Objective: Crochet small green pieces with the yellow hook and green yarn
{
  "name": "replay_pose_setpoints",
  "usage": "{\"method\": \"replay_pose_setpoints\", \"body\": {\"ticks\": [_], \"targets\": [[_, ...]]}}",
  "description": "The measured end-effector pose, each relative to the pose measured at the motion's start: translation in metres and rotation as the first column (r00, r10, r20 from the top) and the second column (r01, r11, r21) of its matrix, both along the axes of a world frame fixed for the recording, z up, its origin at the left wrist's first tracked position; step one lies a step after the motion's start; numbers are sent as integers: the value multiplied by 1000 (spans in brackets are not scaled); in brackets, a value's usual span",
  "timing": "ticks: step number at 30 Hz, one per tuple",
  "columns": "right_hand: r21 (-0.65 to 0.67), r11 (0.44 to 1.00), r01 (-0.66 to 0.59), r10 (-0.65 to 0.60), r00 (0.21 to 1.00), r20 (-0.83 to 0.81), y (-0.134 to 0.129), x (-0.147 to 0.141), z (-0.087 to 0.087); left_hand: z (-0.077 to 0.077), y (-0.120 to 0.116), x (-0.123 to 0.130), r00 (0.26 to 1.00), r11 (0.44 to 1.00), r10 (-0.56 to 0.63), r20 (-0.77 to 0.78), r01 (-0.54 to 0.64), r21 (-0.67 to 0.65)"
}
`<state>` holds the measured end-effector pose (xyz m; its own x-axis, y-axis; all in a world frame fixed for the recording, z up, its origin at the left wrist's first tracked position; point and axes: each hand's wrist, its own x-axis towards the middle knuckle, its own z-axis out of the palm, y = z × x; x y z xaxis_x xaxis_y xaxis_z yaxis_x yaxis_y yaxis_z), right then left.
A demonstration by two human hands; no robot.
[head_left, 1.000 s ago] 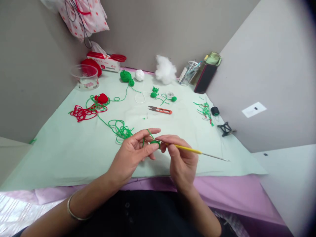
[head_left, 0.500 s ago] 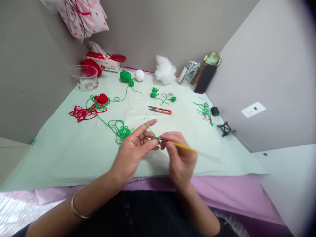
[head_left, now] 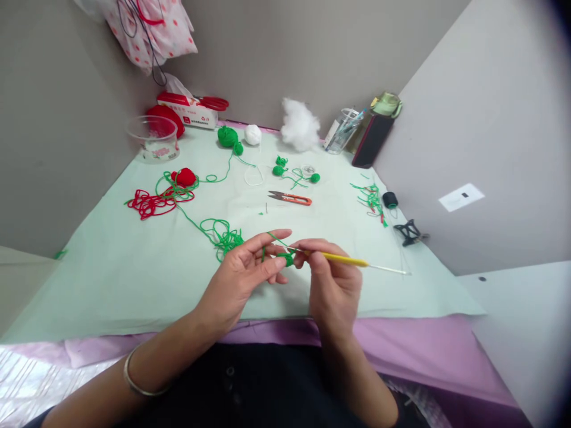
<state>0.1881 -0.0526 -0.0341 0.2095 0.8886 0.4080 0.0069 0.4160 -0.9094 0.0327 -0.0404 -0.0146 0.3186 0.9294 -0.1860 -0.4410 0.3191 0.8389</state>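
My left hand (head_left: 243,270) pinches a small green crocheted piece (head_left: 288,259) between thumb and fingers, with green yarn running over its raised index finger. In my right hand (head_left: 334,285) is a crochet hook (head_left: 343,258) with a yellow handle, its thin metal tip at the green piece and its other metal end pointing right. A loose tangle of green yarn (head_left: 225,238) lies just beyond my left hand. Orange-handled thread snips (head_left: 289,198) rest on the pale cloth beyond both hands.
Red yarn (head_left: 154,203) lies at left near a clear tub (head_left: 156,145). Green and white balls, white stuffing (head_left: 300,126), small green pieces and a clear cup (head_left: 342,132) stand farther back. Yarn scraps (head_left: 370,199), a black spool (head_left: 389,200) and a black stand (head_left: 409,232) are at right.
The hook has swung flatter and its far metal end now shows clearly. My left index finger has lowered slightly, and more of the green piece is visible between my hands.
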Motion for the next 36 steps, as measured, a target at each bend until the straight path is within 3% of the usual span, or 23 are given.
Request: {"method": "replay_pose_setpoints", "body": {"ticks": [4,9,12,15,19,21,25,27,36], "targets": [[-59,995,-77,65,980,-189,2,3,2,-1,0,-4,999,1000,3,-45,-2,23],[-56,990,-127,111,968,-227,3,5,7,2,1,-6,997,1000,23,-78,-22,5],[-34,991,-127,119,977,-174,-2,7,6,4,0,-5,996,999,42,-76,-40,34],[20,999,-48,47,999,10,-10,7,5,4,-1,-4,994,993,74,-85,-66,93],[210,977,25,-78,966,248,-17,4,5,4,-1,-4,986,988,106,-127,-90,126],[205,978,27,-75,970,229,-17,4,5,3,0,-5,989,990,94,-111,-81,117],[-4,999,-43,43,999,3,-11,7,5,0,0,-8,995,997,20,-98,-13,79],[-28,997,-76,74,996,-52,-9,8,5,-2,-1,-10,994,997,2,-111,6,75],[81,997,-19,10,995,104,-12,8,7,-3,-1,-9,994,995,40,-105,-30,96]]}}
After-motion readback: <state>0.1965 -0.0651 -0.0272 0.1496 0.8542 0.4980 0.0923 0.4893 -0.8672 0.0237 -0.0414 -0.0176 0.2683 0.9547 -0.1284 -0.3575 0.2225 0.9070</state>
